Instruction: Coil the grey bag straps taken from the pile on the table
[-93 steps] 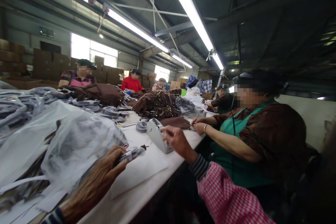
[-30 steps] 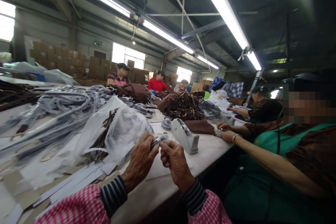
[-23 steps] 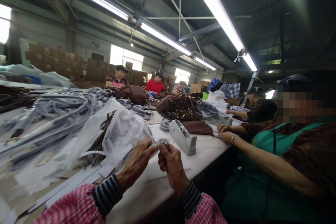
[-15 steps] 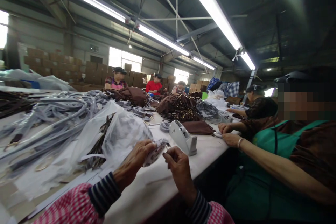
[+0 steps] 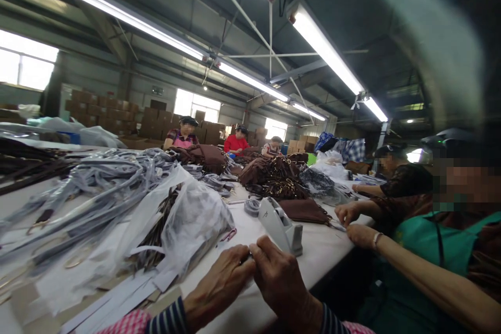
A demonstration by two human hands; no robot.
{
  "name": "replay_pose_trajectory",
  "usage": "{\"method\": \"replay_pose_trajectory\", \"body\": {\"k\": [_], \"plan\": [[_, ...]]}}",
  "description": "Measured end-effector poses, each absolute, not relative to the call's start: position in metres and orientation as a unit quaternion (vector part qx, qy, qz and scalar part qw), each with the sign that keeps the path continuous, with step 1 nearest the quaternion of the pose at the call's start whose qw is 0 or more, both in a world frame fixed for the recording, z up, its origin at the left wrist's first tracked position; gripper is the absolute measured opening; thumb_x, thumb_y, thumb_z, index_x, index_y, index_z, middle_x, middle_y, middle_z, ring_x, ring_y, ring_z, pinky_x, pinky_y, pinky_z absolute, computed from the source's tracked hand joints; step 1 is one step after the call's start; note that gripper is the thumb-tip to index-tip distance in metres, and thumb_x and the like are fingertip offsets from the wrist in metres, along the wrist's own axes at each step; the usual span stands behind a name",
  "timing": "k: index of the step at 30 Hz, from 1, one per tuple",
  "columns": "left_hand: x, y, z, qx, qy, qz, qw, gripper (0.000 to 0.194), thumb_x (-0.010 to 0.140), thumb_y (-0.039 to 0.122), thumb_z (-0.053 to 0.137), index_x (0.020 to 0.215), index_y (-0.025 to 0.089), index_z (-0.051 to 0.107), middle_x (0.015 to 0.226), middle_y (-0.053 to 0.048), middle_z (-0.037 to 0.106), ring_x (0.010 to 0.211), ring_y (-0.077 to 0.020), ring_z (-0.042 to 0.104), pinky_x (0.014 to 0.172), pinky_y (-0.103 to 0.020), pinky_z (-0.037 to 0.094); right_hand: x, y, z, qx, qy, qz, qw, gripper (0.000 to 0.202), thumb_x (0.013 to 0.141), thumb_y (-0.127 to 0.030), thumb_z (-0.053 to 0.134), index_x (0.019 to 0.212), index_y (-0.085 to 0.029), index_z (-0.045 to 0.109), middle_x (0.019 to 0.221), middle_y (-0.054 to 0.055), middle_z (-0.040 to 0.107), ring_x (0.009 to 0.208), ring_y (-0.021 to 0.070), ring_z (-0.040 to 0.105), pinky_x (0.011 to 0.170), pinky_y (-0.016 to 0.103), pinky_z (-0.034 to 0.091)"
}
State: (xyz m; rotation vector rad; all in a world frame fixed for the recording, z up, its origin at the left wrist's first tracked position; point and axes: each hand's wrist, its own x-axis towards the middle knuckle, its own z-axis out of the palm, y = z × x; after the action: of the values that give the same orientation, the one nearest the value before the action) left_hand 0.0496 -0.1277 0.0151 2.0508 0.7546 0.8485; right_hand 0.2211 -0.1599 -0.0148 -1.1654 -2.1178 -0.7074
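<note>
My left hand (image 5: 223, 279) and my right hand (image 5: 279, 279) meet over the front edge of the white table (image 5: 250, 237). Both are closed, fingertips pinched together around something small and dark that the fingers mostly cover. Just beyond my right hand stands a pale grey tape dispenser (image 5: 287, 235). A small pinkish-red item (image 5: 229, 235) lies past my left hand, too small to name. Left of that, a clear plastic bag (image 5: 203, 214) lies over thin dark brown straps (image 5: 166, 219). Behind the dispenser are a grey coil (image 5: 251, 207) and a flat brown bag (image 5: 305, 211).
Grey-wrapped straps (image 5: 113, 188) spread across the left of the table, with white paper strips (image 5: 121, 297) in front. Brown bags with gold hardware (image 5: 274, 175) are heaped in the middle. A co-worker in a green apron (image 5: 426, 250) works close at my right; several others sit farther back.
My hands have come together at the fingertips. The plastic-wrapped bundle seen in my left hand before no longer shows. My view has tilted upward, and the pinkish-red item is now visible.
</note>
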Motion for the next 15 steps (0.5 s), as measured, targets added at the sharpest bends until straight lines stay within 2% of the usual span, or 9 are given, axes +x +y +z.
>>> {"method": "replay_pose_trajectory", "body": {"k": [3, 6, 8, 10, 13, 15], "plan": [[0.044, -0.128, 0.020, 0.796, 0.270, 0.255, 0.479, 0.016, 0.075, 0.033, 0.058, 0.068, 0.021, 0.049, 0.069, 0.002, 0.048, 0.067, -0.0165, 0.044, 0.060, -0.029, 0.035, 0.229, -0.168, -0.007, -0.503, -0.801, -0.194, 0.261, 0.015, 0.081, -0.010, 0.057, 0.090, -0.021, 0.061, 0.096, 0.007, 0.066, 0.075, 0.0223, 0.066, 0.063, 0.029, 0.047], [0.034, -0.113, 0.027, 0.768, 0.202, 0.179, 0.581, 0.031, 0.080, 0.049, 0.064, 0.080, 0.018, 0.062, 0.077, 0.000, 0.055, 0.070, -0.0178, 0.055, 0.055, -0.026, 0.041, 0.236, -0.181, 0.013, -0.546, -0.801, -0.097, 0.226, 0.023, 0.065, -0.007, 0.056, 0.082, -0.021, 0.060, 0.095, 0.005, 0.065, 0.076, 0.0210, 0.066, 0.064, 0.028, 0.043], [0.029, -0.098, 0.029, 0.762, 0.201, 0.206, 0.581, 0.045, 0.081, 0.060, 0.065, 0.091, 0.016, 0.068, 0.089, -0.006, 0.062, 0.081, -0.0216, 0.062, 0.052, -0.024, 0.047, 0.239, -0.191, 0.027, -0.552, -0.810, -0.017, 0.196, 0.025, 0.059, -0.005, 0.053, 0.076, -0.022, 0.060, 0.092, 0.003, 0.067, 0.077, 0.0193, 0.066, 0.066, 0.027, 0.041], [0.025, -0.079, 0.026, 0.751, 0.235, 0.282, 0.549, 0.050, 0.082, 0.062, 0.063, 0.094, 0.015, 0.070, 0.095, -0.009, 0.066, 0.086, -0.0221, 0.064, 0.050, -0.023, 0.048, 0.242, -0.196, 0.042, -0.539, -0.825, 0.052, 0.161, 0.025, 0.057, -0.005, 0.054, 0.073, -0.022, 0.062, 0.087, 0.002, 0.069, 0.076, 0.0186, 0.064, 0.067, 0.027, 0.041], [0.023, -0.055, 0.010, 0.712, 0.301, 0.362, 0.522, 0.046, 0.083, 0.059, 0.059, 0.084, 0.013, 0.068, 0.086, -0.008, 0.066, 0.074, -0.0183, 0.062, 0.046, -0.021, 0.042, 0.236, -0.177, 0.074, -0.515, -0.838, 0.114, 0.140, 0.018, 0.058, -0.008, 0.063, 0.067, -0.023, 0.068, 0.073, 0.000, 0.068, 0.069, 0.0181, 0.060, 0.062, 0.027, 0.040], [0.023, -0.044, -0.004, 0.692, 0.334, 0.372, 0.521, 0.041, 0.081, 0.055, 0.060, 0.076, 0.014, 0.064, 0.076, -0.006, 0.063, 0.065, -0.0163, 0.059, 0.044, -0.021, 0.036, 0.221, -0.142, 0.113, -0.498, -0.841, 0.144, 0.153, 0.011, 0.060, -0.010, 0.070, 0.058, -0.021, 0.066, 0.061, -0.002, 0.061, 0.060, 0.0155, 0.054, 0.055, 0.025, 0.037]]}}
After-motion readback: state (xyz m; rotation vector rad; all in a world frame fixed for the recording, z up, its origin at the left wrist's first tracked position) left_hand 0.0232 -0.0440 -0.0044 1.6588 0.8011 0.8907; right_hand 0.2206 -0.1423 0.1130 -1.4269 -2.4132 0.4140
